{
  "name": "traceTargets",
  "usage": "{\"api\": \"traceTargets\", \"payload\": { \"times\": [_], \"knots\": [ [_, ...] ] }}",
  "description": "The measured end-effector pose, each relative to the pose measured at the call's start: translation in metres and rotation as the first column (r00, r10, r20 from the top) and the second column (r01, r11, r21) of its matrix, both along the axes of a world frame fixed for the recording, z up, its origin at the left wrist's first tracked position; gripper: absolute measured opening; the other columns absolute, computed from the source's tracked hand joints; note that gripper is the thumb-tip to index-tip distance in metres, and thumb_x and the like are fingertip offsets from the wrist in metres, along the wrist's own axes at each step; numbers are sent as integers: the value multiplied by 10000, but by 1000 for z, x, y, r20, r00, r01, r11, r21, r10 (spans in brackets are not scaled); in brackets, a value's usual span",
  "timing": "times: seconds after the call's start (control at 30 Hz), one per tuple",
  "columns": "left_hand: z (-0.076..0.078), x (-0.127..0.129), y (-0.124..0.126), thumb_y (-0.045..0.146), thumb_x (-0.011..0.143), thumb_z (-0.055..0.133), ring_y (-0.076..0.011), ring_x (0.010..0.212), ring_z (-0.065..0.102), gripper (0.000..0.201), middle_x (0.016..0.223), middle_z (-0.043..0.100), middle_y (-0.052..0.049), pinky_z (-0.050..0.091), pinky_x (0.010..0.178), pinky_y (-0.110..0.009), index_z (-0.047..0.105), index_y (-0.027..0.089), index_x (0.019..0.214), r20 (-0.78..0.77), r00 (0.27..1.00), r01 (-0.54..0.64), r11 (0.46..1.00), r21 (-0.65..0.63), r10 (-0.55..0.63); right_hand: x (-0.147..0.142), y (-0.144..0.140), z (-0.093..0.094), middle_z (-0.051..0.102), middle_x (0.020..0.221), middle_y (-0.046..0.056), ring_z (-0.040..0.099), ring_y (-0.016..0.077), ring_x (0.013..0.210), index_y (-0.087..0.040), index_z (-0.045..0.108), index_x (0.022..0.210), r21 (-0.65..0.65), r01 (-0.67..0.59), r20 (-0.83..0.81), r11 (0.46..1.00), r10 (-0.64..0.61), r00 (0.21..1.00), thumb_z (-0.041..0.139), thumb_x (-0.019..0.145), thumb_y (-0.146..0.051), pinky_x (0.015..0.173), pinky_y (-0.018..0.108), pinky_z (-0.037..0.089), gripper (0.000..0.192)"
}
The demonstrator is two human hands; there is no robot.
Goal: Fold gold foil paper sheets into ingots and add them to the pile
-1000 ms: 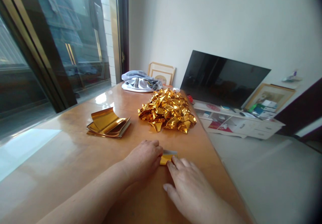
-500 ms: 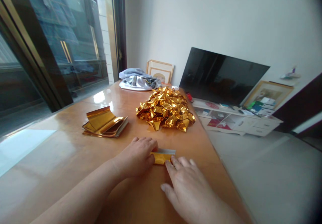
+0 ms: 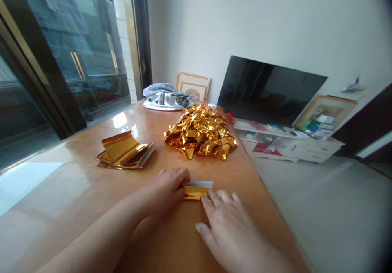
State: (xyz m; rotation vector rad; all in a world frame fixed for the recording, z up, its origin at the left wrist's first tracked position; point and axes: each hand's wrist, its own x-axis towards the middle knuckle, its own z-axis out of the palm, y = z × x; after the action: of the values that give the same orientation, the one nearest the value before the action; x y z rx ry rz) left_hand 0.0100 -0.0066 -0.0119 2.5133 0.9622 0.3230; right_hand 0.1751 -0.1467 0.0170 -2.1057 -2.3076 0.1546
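A strip of gold foil paper (image 3: 196,193), folded lengthwise with a pale band along its far edge, lies on the table in front of me. My left hand (image 3: 170,185) has its fingers curled over the left end, thumb against the near side. Fingertips of my right hand (image 3: 228,213) rest on the right end, with the fingers stretched out and the thumb spread apart. Beyond them rises a heap of folded gold foil pieces (image 3: 202,132). To the left sits a stack of gold foil sheets (image 3: 125,152), its top sheet curling up.
The wooden table (image 3: 82,191) has its right edge close to my right arm. Bundled pale blue cloth (image 3: 165,96) lies at the far end. A television (image 3: 269,91) and a low white cabinet (image 3: 303,144) stand beyond the edge, and a glass door (image 3: 70,52) is at left.
My left hand has shifted slightly left along the foil, and the gold fold now looks flatter and smoother. My right hand stays in place. The view has shifted slightly.
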Motion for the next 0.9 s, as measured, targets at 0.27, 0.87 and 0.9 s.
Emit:
{"api": "traceTargets", "payload": {
  "times": [0.27, 0.87, 0.9],
  "knots": [
    [4, 0, -2, 169, 797, 551, -196, 877, 598, 123, 941, 650, -12, 427, 774, -300, 593, 227, 898, -15, 999, 29, 998, 49, -29, 0, 0, -1, 609, 1349, 201, 515, 386, 1212, -159, 582, 1390, 12, 9, 2, 1000, -9, 1000, 574, 914, -441, 1019, 566, 352, 553],
    [7, -2, 0, 187, 771, 574, -198, 874, 593, 149, 964, 636, -27, 432, 704, -281, 565, 214, 917, -32, 999, 5, 1000, -14, -5, 0, 0, -3, 619, 1340, 191, 514, 373, 1219, -161, 589, 1382, 19, 1, 8, 1000, -1, 1000, 572, 919, -444, 1027, 545, 345, 542],
    [8, -2, -1, 182, 769, 570, -196, 868, 592, 145, 957, 636, -25, 431, 701, -281, 557, 214, 909, -34, 999, 4, 1000, -15, -5, 0, 0, -3, 619, 1341, 190, 514, 372, 1219, -162, 589, 1382, 21, 1, 7, 1000, -1, 1000, 573, 918, -445, 1027, 544, 344, 543]
  ]
}}
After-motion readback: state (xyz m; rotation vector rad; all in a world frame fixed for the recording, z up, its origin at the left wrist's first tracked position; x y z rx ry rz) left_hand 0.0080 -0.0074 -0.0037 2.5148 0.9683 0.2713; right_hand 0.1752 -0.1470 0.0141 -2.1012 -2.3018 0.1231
